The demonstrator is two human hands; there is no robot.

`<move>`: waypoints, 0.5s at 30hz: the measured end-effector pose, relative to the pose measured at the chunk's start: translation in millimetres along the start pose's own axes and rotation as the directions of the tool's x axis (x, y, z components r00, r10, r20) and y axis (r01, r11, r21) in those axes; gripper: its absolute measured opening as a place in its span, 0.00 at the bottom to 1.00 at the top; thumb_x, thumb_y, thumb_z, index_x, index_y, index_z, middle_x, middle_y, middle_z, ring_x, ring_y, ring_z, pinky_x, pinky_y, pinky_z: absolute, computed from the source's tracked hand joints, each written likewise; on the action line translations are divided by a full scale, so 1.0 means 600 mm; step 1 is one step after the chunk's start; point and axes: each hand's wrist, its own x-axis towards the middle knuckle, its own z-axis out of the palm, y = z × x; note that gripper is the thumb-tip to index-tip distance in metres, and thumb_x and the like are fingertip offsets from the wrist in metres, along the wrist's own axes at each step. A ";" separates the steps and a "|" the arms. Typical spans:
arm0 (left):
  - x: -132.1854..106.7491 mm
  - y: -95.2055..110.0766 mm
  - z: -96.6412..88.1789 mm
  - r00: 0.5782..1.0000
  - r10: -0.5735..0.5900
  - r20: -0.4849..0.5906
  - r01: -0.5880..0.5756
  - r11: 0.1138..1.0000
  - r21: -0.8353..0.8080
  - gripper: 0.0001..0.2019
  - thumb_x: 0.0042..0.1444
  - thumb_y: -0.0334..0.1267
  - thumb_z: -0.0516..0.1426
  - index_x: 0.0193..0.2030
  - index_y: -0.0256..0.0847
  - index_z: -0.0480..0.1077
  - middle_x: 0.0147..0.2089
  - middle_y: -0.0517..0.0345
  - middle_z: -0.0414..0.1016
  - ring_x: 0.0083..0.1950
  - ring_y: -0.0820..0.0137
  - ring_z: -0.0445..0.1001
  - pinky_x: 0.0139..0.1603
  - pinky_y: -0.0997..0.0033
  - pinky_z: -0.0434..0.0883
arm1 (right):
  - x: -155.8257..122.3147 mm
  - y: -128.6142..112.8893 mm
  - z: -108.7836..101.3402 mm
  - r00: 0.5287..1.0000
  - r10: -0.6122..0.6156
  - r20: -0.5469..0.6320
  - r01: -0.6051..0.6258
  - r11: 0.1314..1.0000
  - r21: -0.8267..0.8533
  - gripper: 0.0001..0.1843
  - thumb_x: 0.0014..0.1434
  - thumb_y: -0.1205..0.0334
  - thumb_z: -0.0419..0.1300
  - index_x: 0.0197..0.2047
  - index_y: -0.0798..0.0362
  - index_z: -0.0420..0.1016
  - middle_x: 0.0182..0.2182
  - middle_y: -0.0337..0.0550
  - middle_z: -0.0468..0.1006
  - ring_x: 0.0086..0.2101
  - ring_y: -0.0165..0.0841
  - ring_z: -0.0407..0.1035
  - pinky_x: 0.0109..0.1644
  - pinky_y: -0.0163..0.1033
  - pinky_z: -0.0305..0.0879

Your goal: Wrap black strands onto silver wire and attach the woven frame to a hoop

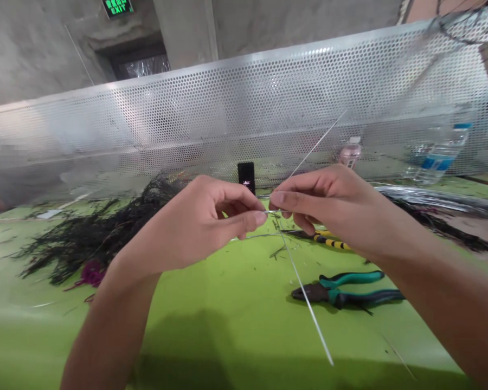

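Silvery metal wire (309, 300) runs between my two hands above a green table. One straight length slants down toward me from the fingertips, and another sticks up to the far right. My left hand (211, 222) pinches the wire between thumb and fingers, its tips turned to the right. Close beside it, my right hand (321, 200) also pinches the wire. Where the lengths meet is partly hidden by the fingertips. Below my right hand lie pliers with green-and-black handles (345, 290). Behind its fingers are yellow-and-black-handled pliers (329, 240), partly covered.
A heap of dark, thin twig-like strands (106, 233) lies at left, with a purple bundle (91, 273). A black phone (246, 176) stands against the perforated metal panel (211, 119). At right are a pink bottle (350, 153), a clear water bottle (443, 154) and a wire coil (435, 196).
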 end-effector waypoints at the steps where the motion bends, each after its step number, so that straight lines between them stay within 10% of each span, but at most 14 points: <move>1: -0.001 0.002 0.004 1.000 0.010 0.001 -0.010 1.000 0.026 0.05 0.65 0.34 0.62 0.37 0.44 0.80 0.25 0.66 0.77 0.22 0.75 0.71 0.18 0.79 0.65 | 0.000 0.000 0.000 1.000 0.003 0.004 -0.003 1.000 -0.010 0.25 0.61 0.36 0.66 0.30 0.51 0.79 0.18 0.37 0.67 0.21 0.28 0.58 0.23 0.38 0.51; 15: -0.012 0.013 0.048 0.932 0.281 -0.231 -0.151 0.877 0.456 0.07 0.57 0.30 0.69 0.37 0.43 0.76 0.25 0.71 0.75 0.21 0.78 0.68 0.23 0.76 0.65 | 0.018 0.004 0.000 0.970 0.137 0.200 -0.147 0.988 0.039 0.23 0.61 0.45 0.67 0.22 0.51 0.76 0.20 0.39 0.73 0.21 0.28 0.61 0.28 0.42 0.55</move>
